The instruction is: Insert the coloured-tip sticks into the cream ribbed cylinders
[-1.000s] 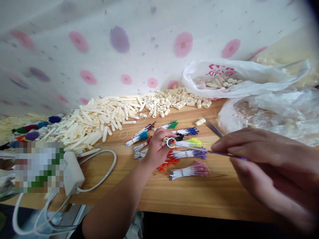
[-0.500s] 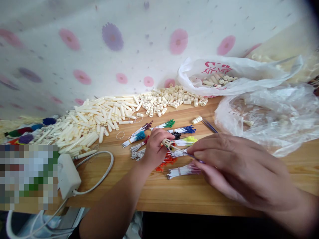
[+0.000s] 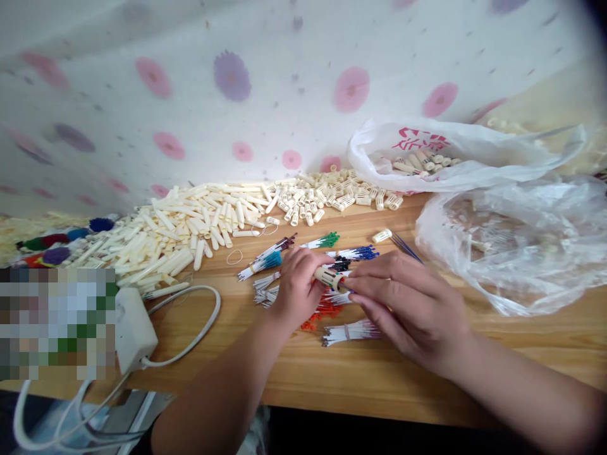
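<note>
Between the fingertips of my left hand [image 3: 298, 281] is a small cream slotted cylinder [image 3: 329, 277], its open end facing right. My right hand [image 3: 408, 303] is closed in a pinch at that open end, on a thin dark stick [image 3: 345, 287] that is mostly hidden by the fingers. Around and below the hands lie tied bundles of white sticks with coloured tips: teal [image 3: 260, 264], green [image 3: 322, 241], blue [image 3: 360, 253], orange [image 3: 325, 309] and pale purple [image 3: 351, 332]. Black tips show just behind the cylinder.
Piles of cream tubes [image 3: 190, 221] and slotted cylinders [image 3: 341, 189] line the back. One cylinder [image 3: 382, 236] lies beside dark thin sticks [image 3: 405, 246]. Plastic bags [image 3: 465, 145] stand right. A white power strip [image 3: 135, 328] with a looped cable sits left on the wooden table [image 3: 199, 385].
My right hand has moved left, closer to the cylinder, and less of the stick shows between them. The cylinder is turned more side-on. The whole view has shifted slightly.
</note>
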`<action>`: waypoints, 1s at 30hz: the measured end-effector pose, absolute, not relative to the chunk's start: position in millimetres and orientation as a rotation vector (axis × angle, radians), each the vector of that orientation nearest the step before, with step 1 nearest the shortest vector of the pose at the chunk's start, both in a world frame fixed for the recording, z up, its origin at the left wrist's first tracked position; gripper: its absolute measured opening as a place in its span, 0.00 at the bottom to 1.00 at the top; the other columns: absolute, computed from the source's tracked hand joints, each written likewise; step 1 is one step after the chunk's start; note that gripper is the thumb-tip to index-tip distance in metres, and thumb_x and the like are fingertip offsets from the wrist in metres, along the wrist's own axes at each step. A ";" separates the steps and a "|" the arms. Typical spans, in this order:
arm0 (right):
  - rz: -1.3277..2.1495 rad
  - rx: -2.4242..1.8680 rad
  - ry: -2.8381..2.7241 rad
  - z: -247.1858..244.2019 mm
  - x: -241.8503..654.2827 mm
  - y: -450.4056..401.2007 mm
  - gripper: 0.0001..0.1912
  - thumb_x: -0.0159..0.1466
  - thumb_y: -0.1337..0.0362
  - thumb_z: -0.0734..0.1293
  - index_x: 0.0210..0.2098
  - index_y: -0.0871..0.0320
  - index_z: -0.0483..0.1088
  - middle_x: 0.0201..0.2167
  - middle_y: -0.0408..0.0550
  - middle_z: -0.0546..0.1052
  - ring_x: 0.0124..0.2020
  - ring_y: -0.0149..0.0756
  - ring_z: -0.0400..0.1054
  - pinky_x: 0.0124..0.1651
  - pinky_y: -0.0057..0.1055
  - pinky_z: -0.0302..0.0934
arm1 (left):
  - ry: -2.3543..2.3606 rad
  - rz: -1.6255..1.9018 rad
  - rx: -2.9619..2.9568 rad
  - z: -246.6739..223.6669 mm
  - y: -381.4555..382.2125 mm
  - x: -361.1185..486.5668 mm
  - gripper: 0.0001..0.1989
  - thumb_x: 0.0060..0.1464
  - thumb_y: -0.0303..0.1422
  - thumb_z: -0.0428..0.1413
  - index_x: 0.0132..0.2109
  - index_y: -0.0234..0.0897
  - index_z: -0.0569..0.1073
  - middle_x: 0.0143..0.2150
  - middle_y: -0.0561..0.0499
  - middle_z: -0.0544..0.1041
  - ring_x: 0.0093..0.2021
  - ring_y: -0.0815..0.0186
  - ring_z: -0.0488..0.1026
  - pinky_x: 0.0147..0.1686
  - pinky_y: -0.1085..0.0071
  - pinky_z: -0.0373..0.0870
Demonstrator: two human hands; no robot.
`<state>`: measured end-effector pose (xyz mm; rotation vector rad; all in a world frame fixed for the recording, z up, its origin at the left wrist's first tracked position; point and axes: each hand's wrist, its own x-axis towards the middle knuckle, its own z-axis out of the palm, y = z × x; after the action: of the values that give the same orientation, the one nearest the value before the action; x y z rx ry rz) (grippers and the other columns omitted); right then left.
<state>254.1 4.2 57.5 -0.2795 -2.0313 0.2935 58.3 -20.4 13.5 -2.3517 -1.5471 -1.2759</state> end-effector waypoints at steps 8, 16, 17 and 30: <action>0.209 -0.397 -2.033 50.3 250.6 8.2 0.05 0.58 0.74 0.67 0.34 0.61 0.71 0.33 0.50 0.69 0.36 0.35 0.65 0.36 0.34 0.62 | -1.595 -1.245 -2.501 19.1 -24.1 59.6 0.30 0.57 0.55 0.38 0.50 0.36 0.67 0.43 0.43 0.72 0.44 0.58 0.66 0.46 0.61 0.60; 0.329 -0.473 -2.013 51.6 248.3 10.4 0.05 0.58 0.74 0.66 0.32 0.59 0.70 0.34 0.49 0.69 0.36 0.35 0.64 0.38 0.35 0.60 | -1.638 -1.264 -2.395 19.3 -26.1 63.3 0.27 0.60 0.51 0.37 0.46 0.36 0.70 0.40 0.44 0.71 0.44 0.59 0.65 0.44 0.61 0.60; 0.367 -0.500 -2.002 50.6 247.8 10.0 0.05 0.58 0.74 0.66 0.32 0.59 0.71 0.35 0.49 0.70 0.37 0.36 0.64 0.40 0.36 0.60 | -1.642 -1.265 -2.369 18.8 -25.8 63.3 0.27 0.60 0.51 0.38 0.45 0.36 0.70 0.40 0.44 0.71 0.43 0.59 0.65 0.43 0.61 0.60; 1.221 -0.492 -1.500 49.2 256.5 23.5 0.07 0.59 0.68 0.67 0.33 0.50 0.76 0.42 0.44 0.72 0.47 0.34 0.67 0.49 0.36 0.63 | -1.643 -1.550 -2.456 14.0 -18.8 51.7 0.24 0.59 0.51 0.41 0.41 0.36 0.70 0.37 0.46 0.70 0.40 0.61 0.66 0.42 0.64 0.61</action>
<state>256.5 23.5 49.2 -0.4920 -1.5004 1.2205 51.7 -18.8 14.0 -2.4560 -1.6425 -1.5500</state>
